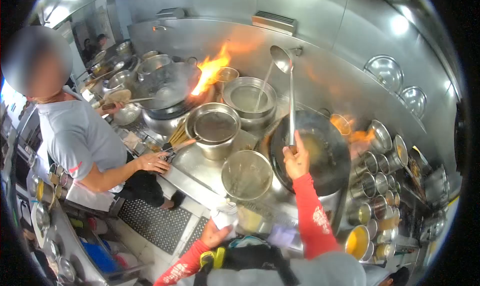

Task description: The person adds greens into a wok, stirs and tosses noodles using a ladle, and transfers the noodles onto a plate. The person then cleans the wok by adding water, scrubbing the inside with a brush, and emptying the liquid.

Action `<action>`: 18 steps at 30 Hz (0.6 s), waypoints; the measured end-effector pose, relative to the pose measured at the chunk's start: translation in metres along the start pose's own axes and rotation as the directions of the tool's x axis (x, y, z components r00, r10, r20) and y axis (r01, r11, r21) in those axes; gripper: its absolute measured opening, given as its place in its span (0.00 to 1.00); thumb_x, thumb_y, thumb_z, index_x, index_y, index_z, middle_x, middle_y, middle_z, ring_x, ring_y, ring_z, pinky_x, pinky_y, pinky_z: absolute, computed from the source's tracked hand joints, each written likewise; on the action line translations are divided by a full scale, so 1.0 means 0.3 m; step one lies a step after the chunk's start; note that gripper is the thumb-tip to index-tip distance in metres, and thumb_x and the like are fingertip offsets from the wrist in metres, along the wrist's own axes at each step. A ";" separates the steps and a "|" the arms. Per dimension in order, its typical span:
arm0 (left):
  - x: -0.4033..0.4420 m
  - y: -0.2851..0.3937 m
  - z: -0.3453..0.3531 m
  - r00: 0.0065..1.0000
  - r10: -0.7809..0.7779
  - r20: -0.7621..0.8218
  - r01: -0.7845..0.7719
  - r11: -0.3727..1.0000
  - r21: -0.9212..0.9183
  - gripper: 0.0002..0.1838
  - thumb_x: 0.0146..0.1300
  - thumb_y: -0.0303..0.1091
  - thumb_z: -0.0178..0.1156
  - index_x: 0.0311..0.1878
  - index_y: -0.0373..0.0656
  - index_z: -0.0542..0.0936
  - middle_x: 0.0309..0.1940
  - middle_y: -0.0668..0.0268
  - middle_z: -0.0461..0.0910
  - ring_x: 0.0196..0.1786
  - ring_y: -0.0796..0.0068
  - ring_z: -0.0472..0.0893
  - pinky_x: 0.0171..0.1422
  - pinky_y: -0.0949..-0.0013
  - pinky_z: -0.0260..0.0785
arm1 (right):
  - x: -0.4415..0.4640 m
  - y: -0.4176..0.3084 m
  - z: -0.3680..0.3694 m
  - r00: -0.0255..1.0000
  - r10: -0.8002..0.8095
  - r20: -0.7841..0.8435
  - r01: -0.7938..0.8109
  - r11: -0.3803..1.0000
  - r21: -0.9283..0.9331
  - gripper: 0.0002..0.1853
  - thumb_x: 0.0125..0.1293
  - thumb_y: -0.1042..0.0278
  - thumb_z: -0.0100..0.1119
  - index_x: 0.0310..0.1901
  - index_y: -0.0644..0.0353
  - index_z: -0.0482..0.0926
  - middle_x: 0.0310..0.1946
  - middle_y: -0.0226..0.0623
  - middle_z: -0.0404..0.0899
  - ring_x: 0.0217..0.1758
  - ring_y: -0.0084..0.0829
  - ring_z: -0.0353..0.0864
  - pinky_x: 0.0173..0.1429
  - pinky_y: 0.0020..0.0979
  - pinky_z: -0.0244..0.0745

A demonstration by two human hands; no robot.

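My right hand (pixel 296 158) is closed round the handle of a long metal ladle (pixel 292 106), held upward over the stove. From the ladle's tilted bowl a thin stream of liquid falls toward a steel pot (pixel 250 82) of clear liquid. Below the handle sits a dark wok (pixel 330 161) with a little yellowish liquid and some haze; flames (pixel 362 136) show at its far right rim. Close to my body, my left hand (pixel 214 234) grips a folded white cloth (pixel 225 214). A round strainer (pixel 247 175) lies between my hands.
At left a co-worker (pixel 85 141) stands at another wok (pixel 172 83), with a tall flame (pixel 211 71) beside it. A strainer-topped pot (pixel 212 128) stands between the stations. Several seasoning containers (pixel 370 183) line the right, including a yellow-filled one (pixel 357 242).
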State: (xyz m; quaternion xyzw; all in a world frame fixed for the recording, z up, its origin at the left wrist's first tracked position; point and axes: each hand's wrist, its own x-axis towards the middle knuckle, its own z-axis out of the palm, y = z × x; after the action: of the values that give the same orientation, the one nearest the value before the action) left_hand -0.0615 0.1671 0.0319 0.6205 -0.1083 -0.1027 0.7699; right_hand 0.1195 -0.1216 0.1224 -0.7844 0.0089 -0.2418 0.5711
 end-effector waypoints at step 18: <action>0.033 0.080 0.003 0.997 -0.039 0.071 0.042 0.998 -0.036 0.27 0.57 0.24 0.58 0.62 0.33 0.69 0.57 0.60 0.74 0.62 0.67 0.71 0.68 0.65 0.59 | 0.048 0.025 0.023 0.998 0.055 0.001 -0.055 0.998 0.011 0.35 0.62 0.78 0.55 0.72 0.61 0.56 0.23 0.26 0.71 0.18 0.16 0.67 0.19 0.21 0.63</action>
State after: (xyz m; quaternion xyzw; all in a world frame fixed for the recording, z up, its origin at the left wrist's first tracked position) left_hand -0.0517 0.1683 0.0560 0.6041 -0.1207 -0.1420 0.7748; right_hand 0.1370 -0.1223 0.1193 -0.7809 0.0291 -0.2256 0.5817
